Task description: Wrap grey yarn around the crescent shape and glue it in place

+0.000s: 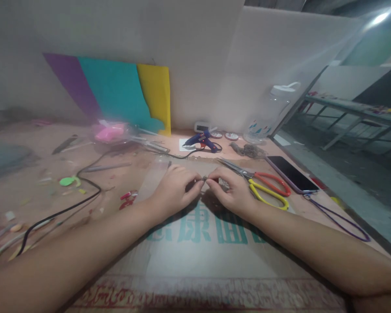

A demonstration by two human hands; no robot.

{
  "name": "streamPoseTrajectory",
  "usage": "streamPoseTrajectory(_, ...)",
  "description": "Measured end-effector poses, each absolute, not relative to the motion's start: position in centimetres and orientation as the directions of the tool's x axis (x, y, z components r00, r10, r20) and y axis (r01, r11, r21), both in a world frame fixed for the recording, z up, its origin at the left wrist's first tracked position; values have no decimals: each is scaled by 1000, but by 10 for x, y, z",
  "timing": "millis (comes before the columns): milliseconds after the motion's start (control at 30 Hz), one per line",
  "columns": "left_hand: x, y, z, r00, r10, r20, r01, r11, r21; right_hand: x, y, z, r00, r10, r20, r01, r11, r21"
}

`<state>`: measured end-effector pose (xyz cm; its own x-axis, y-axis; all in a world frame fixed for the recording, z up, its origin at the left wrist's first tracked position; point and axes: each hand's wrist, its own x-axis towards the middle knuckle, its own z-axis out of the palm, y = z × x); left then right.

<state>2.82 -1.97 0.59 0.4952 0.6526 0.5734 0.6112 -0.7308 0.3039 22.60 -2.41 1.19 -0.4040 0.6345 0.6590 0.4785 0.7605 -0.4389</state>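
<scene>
My left hand and my right hand meet over the middle of the table, thumb and forefinger of each closed in a pinch. Between the fingertips sits a tiny dark piece, too small to name. Both hands seem to grip it from opposite sides. Beneath them lies a pale sheet with green printed characters. Scissors with one orange and one yellow handle loop lie just right of my right hand, blades pointing toward the back left. Behind my hands rests a blue glue gun.
A phone with a purple strap and a clear bottle stand at the right. A grey-brown fibrous bundle lies nearby. On the left are a black cable, pink material in plastic and scraps. Coloured sheets lean on the back board.
</scene>
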Motion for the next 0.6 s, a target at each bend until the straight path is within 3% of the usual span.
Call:
streamPoseTrajectory(167,28,-21,8,563,605,563,601,-768,224,228,-29,12,-420,642,642,445,762,-471)
streamPoseTrajectory(367,27,-24,8,523,592,613,559,-781,277,230,-23,7,-113,839,532,294,539,-789)
streamPoseTrajectory(600,26,-22,6,505,592,628,551,-781,293,223,-19,9,-230,907,353,231,403,-885)
